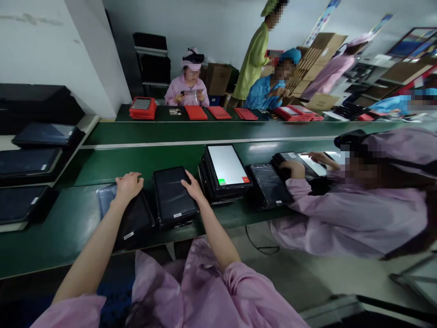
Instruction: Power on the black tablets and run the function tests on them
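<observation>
Two low stacks of dark, film-wrapped tablets lie side by side on the green bench. My left hand (129,187) rests over the upper part of the left tablet (134,216), its fingers partly curled; whether they grip the film is unclear. The right-hand dark tablet (173,193) tops a stack with a white label near its lower edge. Against that tablet's right edge lies my right hand (193,186), thumb and fingers apart. Just right of it stands a taller stack, topped by a tablet with a lit white screen (227,165) and green and red corner squares.
A co-worker in pink (358,196) sits at the right, hands over other tablets, beside a wrapped tablet (271,184). Dark tablets fill a rack (29,161) at the left. Across the bench, people sit behind red pouches (195,112) and cartons (218,78).
</observation>
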`<state>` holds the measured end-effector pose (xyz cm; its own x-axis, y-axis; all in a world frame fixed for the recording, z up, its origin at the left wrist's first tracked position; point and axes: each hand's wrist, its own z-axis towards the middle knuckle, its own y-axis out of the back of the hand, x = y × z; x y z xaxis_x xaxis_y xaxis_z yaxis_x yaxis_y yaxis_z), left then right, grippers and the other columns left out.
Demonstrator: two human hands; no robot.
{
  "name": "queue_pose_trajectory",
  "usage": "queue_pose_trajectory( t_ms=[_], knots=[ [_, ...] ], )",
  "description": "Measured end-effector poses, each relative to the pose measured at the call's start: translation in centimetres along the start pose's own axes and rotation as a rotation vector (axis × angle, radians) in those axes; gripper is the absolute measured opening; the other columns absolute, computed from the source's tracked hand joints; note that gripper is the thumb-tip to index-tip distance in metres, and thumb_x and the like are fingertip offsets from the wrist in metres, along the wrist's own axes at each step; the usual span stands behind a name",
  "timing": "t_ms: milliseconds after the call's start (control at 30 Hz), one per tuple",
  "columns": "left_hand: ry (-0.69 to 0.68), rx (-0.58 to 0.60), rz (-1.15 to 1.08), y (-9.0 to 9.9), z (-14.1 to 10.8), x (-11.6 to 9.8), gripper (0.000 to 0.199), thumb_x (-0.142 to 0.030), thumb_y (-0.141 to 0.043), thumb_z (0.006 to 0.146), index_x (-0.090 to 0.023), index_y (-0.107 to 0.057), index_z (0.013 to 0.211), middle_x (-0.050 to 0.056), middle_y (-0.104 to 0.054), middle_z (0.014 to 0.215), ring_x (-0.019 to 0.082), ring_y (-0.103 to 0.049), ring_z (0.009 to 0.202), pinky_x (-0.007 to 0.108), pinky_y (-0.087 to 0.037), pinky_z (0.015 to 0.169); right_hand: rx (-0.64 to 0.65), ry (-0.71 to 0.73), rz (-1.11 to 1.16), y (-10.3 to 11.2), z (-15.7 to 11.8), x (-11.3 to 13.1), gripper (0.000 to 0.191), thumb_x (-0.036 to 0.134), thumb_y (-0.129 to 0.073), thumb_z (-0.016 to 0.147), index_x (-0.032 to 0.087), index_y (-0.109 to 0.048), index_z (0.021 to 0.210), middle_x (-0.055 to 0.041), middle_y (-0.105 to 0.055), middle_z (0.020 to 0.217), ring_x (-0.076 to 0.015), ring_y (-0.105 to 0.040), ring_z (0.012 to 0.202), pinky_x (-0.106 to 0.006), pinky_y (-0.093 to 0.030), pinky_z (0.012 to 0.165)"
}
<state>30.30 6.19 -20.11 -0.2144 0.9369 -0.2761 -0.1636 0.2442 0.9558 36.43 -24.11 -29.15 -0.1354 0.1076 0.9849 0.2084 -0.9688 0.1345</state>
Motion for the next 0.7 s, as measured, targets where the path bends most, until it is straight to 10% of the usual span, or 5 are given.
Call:
queue_pose_trajectory(
  t_ms=[367, 700],
  knots=[
    [0.099, -0.066, -0.103, 0.2, 0.2, 0.8, 0.054, -0.035, -0.039, 0.108, -0.015, -0.07, 0.148, 0.022, -0.075, 0.146, 0.043, -0.069, 0.136, 0.06, -0.042, 0.122, -0.269, -0.213, -0.119, -0.2, -0.6, -6.4, 0.068, 0.05, -0.046, 0.108, 0.014, -0.053, 0.165, -0.0158, -0.059, 0.168, -0.0271, -0.049, 0.162, -0.051, -0.033, 0.137],
    [0.087, -0.096, -0.106, -0.5, 0.1, 1.9, 0.051, -0.037, -0.036, 0.108, -0.016, -0.074, 0.135, 0.026, -0.08, 0.126, 0.044, -0.072, 0.127, 0.064, -0.044, 0.119, -0.272, -0.087, -0.425, 0.3, 0.7, -7.8, 0.081, 0.04, -0.046, 0.106, 0.002, -0.028, 0.175, -0.021, -0.025, 0.186, -0.0282, -0.02, 0.175, -0.049, -0.01, 0.143]
  ],
)
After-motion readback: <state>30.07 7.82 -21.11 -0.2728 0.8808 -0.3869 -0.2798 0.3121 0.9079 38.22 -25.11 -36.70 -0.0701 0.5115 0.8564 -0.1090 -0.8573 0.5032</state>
